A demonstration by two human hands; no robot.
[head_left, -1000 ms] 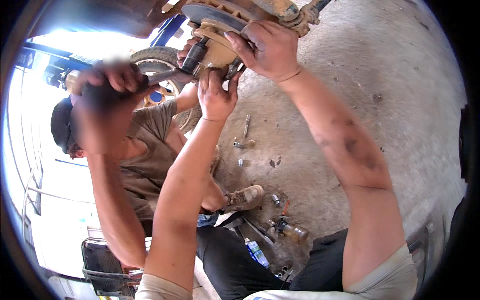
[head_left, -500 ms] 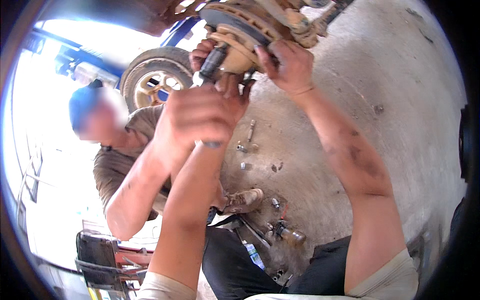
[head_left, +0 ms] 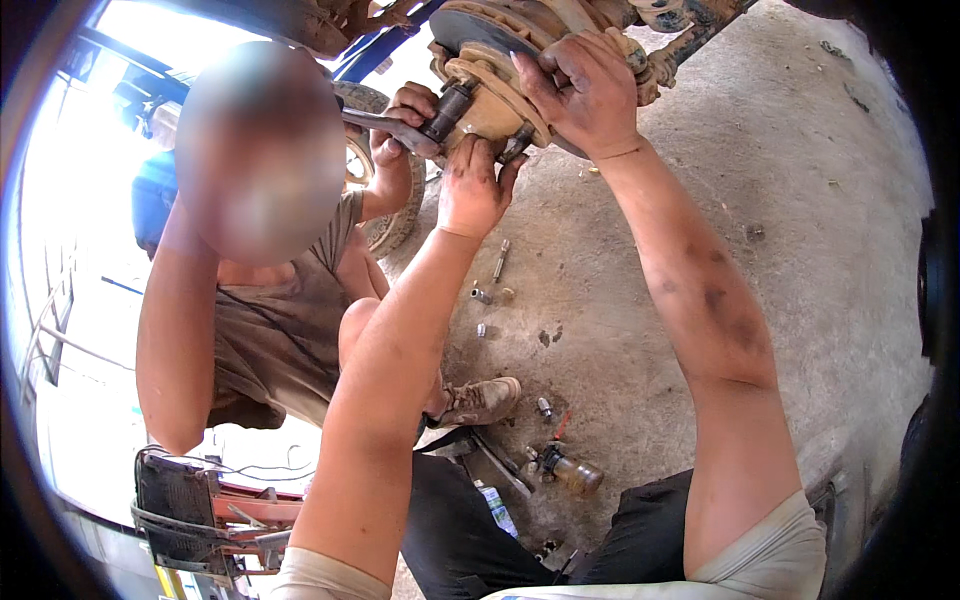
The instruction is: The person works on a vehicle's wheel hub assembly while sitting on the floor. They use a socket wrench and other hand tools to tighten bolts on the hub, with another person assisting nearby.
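A brown, dirt-covered wheel hub (head_left: 482, 112) with a brake disc (head_left: 478, 30) hangs at the top middle. My left hand (head_left: 475, 190) is below it, fingers curled against its lower side, thumb by a short dark cylindrical piece (head_left: 515, 143). My right hand (head_left: 590, 95) grips the disc's right edge, fingers bent and thumb stretched along the face. A co-worker's hand (head_left: 405, 115) is at a dark socket (head_left: 450, 110) on the hub's left side. A grey wrench handle (head_left: 395, 130) runs left from the socket; its far end is hidden by the co-worker's blurred head.
The co-worker (head_left: 280, 350) leans in at the left, beside a wheel (head_left: 398, 225). On the concrete floor lie a metal rod (head_left: 501, 260), loose sockets (head_left: 481, 296), an impact tool (head_left: 570, 468) and a bottle (head_left: 498, 510). A red jack-like frame (head_left: 260, 510) stands lower left.
The co-worker's blurred arm has drawn back from in front of my left forearm, and their head has come closer. The wrench handle has swung up to the left. My hands stay at the hub.
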